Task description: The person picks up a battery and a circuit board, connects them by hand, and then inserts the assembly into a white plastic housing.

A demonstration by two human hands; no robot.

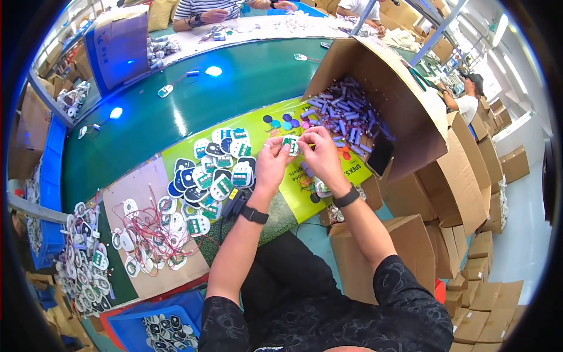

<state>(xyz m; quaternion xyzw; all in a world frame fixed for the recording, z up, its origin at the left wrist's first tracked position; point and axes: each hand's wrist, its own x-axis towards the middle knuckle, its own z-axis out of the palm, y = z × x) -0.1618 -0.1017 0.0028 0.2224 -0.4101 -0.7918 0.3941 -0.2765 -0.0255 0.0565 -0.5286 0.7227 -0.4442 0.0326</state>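
Smooth and glossy along the green conveyor (234, 88), then stiff brown cardboard around the open box (416, 120) with its heap of slim purple cylinders (349, 111), slick lime yellow on the printed sheet (290, 200), and hard-looking, rounded edges among the piled white-and-green housings (221, 188) to the left. Above the sheet, pinched between thumb and fingertips of the left hand (273, 161) at one side and the right hand (319, 154) at the other: a small white piece with a green circuit board (291, 144). Probably light, stiff and fragile at the components, best taken by the rim without pressing the board's face.
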